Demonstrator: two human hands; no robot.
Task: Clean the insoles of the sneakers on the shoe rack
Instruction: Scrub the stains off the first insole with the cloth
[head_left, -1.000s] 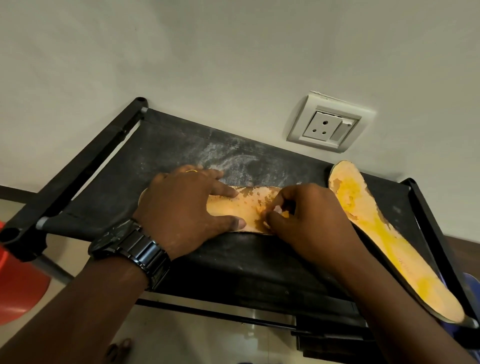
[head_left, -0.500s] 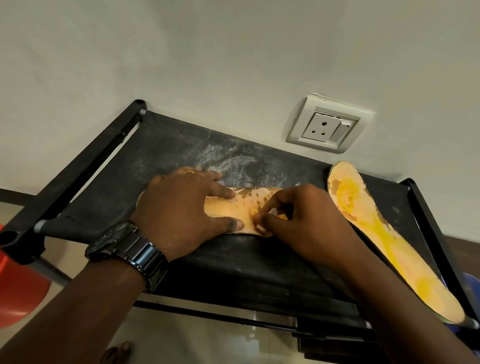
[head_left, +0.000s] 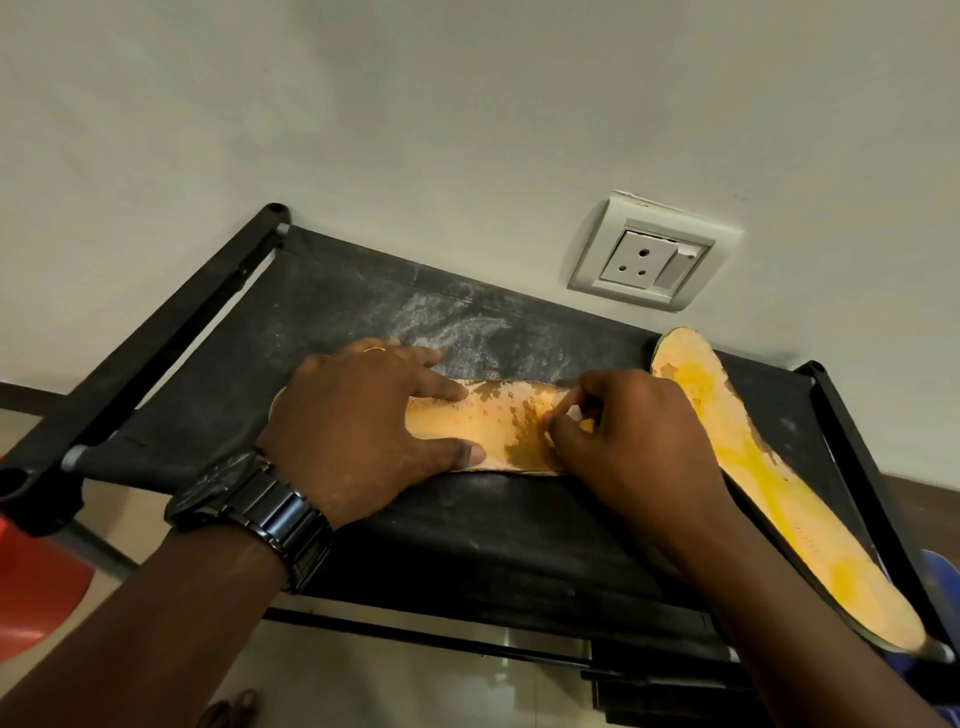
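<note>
On the black shoe rack (head_left: 332, 291), the left hand (head_left: 358, 415) lies with its grip spread, straight fingers pressing the worn orange insole (head_left: 488, 426) flat on the top shelf. The right hand (head_left: 639, 441) has its grip pinched on that insole's flaking surface. A second insole (head_left: 753, 457) lies just beside it, along the rack's right end.

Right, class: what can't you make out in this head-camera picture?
Head view only.
1. Near insole, left end: hidden under the left hand.
2. Pale scrap in the grip of the right hand: too small, fingers cover it.
3. Red thing: cut off by the left edge.
</note>
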